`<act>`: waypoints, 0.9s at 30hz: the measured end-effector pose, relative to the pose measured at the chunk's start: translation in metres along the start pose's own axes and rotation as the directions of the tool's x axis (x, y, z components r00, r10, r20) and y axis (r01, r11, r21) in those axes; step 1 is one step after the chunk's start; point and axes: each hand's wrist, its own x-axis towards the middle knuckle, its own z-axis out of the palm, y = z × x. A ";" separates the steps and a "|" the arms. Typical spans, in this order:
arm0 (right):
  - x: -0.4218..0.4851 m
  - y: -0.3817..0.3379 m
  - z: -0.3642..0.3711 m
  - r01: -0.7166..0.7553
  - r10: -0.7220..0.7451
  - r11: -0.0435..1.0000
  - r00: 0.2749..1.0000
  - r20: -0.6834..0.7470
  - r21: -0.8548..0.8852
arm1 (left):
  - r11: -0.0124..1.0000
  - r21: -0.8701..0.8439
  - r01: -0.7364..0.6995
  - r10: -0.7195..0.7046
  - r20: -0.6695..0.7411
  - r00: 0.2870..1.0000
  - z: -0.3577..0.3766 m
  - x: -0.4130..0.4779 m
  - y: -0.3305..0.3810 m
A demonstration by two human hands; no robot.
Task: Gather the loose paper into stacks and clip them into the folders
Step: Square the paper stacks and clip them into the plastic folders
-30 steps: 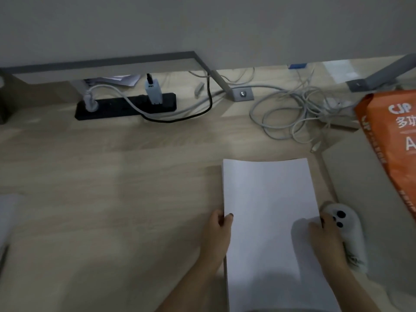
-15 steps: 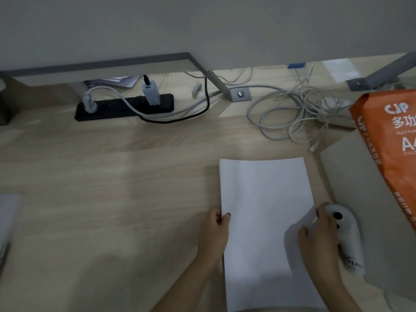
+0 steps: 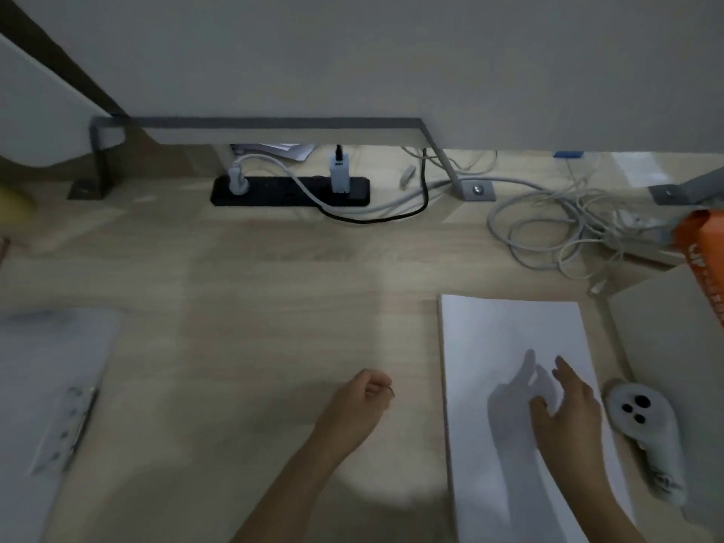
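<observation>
A squared stack of white paper (image 3: 509, 339) lies on the wooden desk at the right. My right hand (image 3: 568, 409) hovers over the stack's right half with its fingers stretched out, casting a shadow on the sheet. My left hand (image 3: 360, 401) is off the paper to the left, above bare desk, its fingers curled into a loose fist around nothing. At the far left lies a pale open folder (image 3: 51, 370) with a metal clip bar (image 3: 66, 429) along its inner edge; that side is blurred.
A black power strip (image 3: 290, 192) with plugs sits at the back, and tangled grey cables (image 3: 556, 229) spread to its right. An orange paper ream pack (image 3: 705, 260) rests on grey card (image 3: 674, 346) at the right edge. A white plush toy (image 3: 642, 425) lies beside the stack.
Both hands let go of the stack's edges. The left hand moved left onto bare desk and curled up; the right lifted open over the sheet. The view swung left, revealing the folder.
</observation>
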 end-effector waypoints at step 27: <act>-0.244 -0.267 0.302 -0.360 -0.049 0.914 0.355 0.934 0.185 | 0.877 0.035 0.479 -0.281 -0.771 0.571 -0.391 -0.144 -0.254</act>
